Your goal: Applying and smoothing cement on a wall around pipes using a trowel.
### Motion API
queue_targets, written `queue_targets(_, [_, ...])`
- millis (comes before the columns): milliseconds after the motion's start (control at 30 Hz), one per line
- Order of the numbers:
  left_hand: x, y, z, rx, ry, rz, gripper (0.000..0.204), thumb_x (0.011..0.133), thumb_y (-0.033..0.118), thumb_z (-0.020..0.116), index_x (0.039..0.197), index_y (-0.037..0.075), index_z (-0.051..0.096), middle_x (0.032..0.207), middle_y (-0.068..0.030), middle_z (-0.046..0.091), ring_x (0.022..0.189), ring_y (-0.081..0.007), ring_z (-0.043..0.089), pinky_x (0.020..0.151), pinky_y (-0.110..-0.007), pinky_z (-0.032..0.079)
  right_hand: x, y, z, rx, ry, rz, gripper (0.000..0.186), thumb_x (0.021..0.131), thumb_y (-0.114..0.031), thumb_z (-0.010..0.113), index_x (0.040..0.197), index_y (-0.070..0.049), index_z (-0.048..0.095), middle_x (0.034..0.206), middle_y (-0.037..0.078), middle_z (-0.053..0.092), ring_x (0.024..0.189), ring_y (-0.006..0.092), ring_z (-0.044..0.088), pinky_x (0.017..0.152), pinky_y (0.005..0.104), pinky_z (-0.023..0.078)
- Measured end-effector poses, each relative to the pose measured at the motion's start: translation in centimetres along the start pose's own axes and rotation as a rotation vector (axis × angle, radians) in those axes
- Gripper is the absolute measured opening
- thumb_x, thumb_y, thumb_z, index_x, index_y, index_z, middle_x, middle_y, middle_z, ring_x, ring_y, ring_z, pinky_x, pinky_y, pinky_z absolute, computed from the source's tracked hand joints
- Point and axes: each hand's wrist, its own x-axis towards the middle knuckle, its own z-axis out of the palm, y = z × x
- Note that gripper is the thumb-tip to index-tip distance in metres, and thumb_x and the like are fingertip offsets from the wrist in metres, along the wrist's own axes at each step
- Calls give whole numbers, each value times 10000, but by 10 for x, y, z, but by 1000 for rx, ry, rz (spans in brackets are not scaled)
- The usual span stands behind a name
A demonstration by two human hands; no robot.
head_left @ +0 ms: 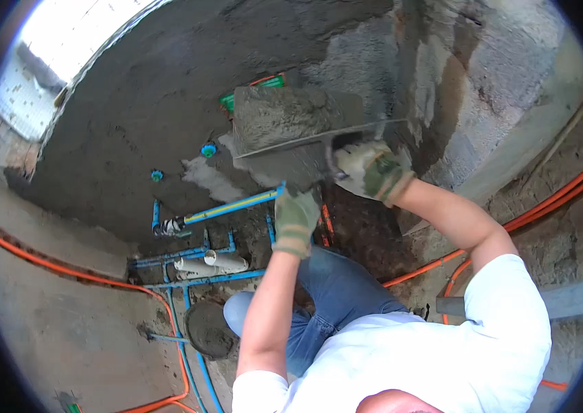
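White cloth, a plain short-sleeved shirt (401, 358), lies nearest us, above faded blue denim jeans (346, 282). Beside the knee we see a dark round container (190, 323) of grey mortar. Past it, thin blue plastic pipes (236, 275) run low beside two short, open-ended white plastic pipes (226, 261), and bright orange flexible conduits (429, 266) cross the floor on the right.

Both hands wear green-and-white work gloves. The left hand (296, 219) is by the right end of a blue pipe with a yellow stripe (229, 206); we cannot tell whether it grips anything. The right hand (367, 168) is closed around the handle of a long rectangular metal trowel (305, 143), held tilted before the wall. A thick lump of wet grey mortar (281, 113) lies along it.

Beyond, we see a green rectangular box (274, 82) in the dark grey rendered wall (167, 82), partly hidden behind the mortar.
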Motion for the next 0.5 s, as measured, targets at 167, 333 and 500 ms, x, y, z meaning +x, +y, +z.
queue_targets(167, [-19, 66, -18, -1938, 129, -597, 212, 834, 149, 578, 1024, 71, 628, 960, -66, 655, 809, -260, 609, 728, -364, 501, 7, -3, 1, 34, 111, 132, 194, 713, -249, 641, 795, -74, 615, 748, 132, 634, 651, 324, 623, 580, 440, 496])
queue_targets(333, [58, 70, -112, -1229, -465, -476, 130, 822, 122, 615, 948, 89, 620, 776, -16, 604, 619, -176, 537, 559, -308, 456, 31, 27, -64, 1248, 181, 419, 116, 850, -189, 586, 811, -84, 618, 713, 45, 653, 629, 205, 635, 544, 345, 495])
queue_targets(500, [47, 29, -81, -1979, -176, -635, 76, 831, 136, 630, 853, 91, 573, 620, 0, 526, 444, -111, 455, 399, -243, 390, -23, 29, -53, 2265, 199, 848, 254, 896, -185, 547, 1107, -44, 553, 925, 82, 640, 788, 164, 631, 720, 336, 514])
